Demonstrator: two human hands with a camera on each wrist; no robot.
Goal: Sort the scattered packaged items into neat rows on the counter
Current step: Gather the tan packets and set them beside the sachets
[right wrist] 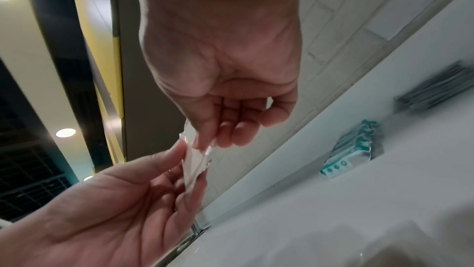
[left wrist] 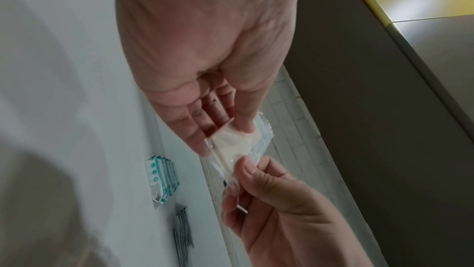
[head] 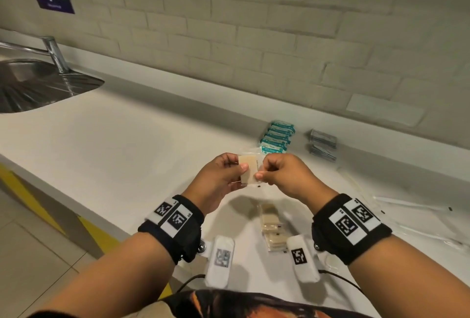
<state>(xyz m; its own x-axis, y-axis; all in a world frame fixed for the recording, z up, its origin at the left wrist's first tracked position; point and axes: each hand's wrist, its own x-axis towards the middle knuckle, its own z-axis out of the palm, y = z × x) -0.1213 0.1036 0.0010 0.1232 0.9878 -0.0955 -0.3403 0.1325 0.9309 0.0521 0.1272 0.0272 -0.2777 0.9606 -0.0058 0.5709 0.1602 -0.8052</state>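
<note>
Above the white counter (head: 127,139) both hands hold up one small clear packet (head: 250,168) with a beige pad inside. My left hand (head: 241,170) pinches its left side, thumb in front. My right hand (head: 262,174) pinches its right edge with the other fingers curled. The left wrist view shows the left hand (left wrist: 223,139) on the packet (left wrist: 234,146), with the right thumb at the lower corner. In the right wrist view the right hand (right wrist: 201,143) nips the crinkled packet (right wrist: 193,162) edge-on.
A row of beige packets (head: 272,228) lies on the counter below the hands. Teal packets (head: 278,138) and grey packets (head: 323,144) lie in rows near the brick wall. Long clear-wrapped items (head: 407,205) lie scattered at the right. A steel sink (head: 38,83) sits far left.
</note>
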